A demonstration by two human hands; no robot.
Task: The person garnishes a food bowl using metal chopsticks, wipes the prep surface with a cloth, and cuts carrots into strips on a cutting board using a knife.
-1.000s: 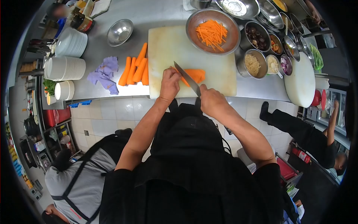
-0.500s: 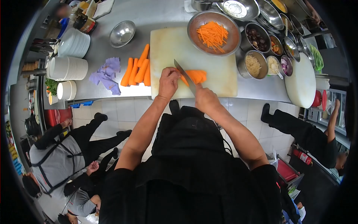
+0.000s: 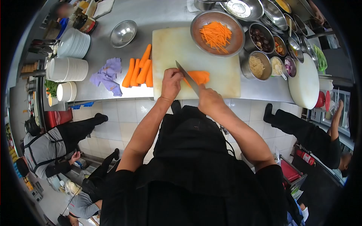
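Observation:
My right hand [image 3: 211, 101] is closed round the handle of a kitchen knife [image 3: 186, 77], its blade slanting up and left over the white cutting board [image 3: 166, 43]. Curled fingers of my left hand [image 3: 172, 81] press on a piece of carrot against the blade's left side; most of that piece is hidden. To the right of the blade lie sliced carrot pieces [image 3: 201, 77]. On the board's upper right rests a metal bowl [image 3: 196, 37] with a heap of carrot strips [image 3: 215, 35]. Several whole peeled carrots [image 3: 142, 71] lie along the board's left edge.
A purple cloth [image 3: 108, 77] and a small steel bowl [image 3: 123, 34] sit left of the board. Stacked white bowls [image 3: 67, 69] stand farther left. Steel pots of ingredients [image 3: 256, 66] crowd the right. Other people [image 3: 45, 150] are on both sides.
My hands and the knife have barely moved. On the left, co-workers have shifted, one farther toward the left edge. The view has moved very slightly.

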